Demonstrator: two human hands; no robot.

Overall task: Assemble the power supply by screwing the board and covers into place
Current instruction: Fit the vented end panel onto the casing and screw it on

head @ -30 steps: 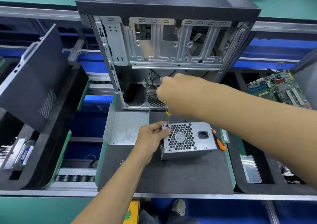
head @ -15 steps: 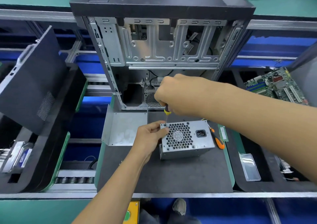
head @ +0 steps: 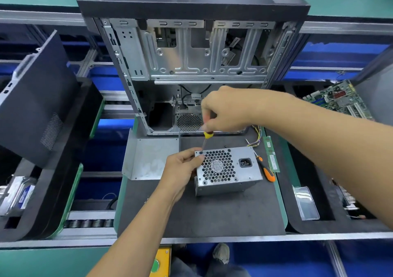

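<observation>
**Fastening fan-grille screw on power supply**

Power supply [head: 226, 170] resting on dark grey work mat [head: 212, 213], in front of open computer case [head: 191, 64]. Left hand [head: 180, 170] gripping the unit's upper-left corner, fingertips curled onto the fan grille [head: 218, 166]. Right hand [head: 225, 109] closed around yellow-handled screwdriver [head: 205, 140], tip seated at the corner screw [head: 201, 153]. Orange-handled screwdriver [head: 265, 169] lying just beside the unit's right side.

Power supply [head: 226, 170] on mat [head: 212, 213], before computer case [head: 191, 53], spare screwdriver [head: 265, 169] right.
</observation>
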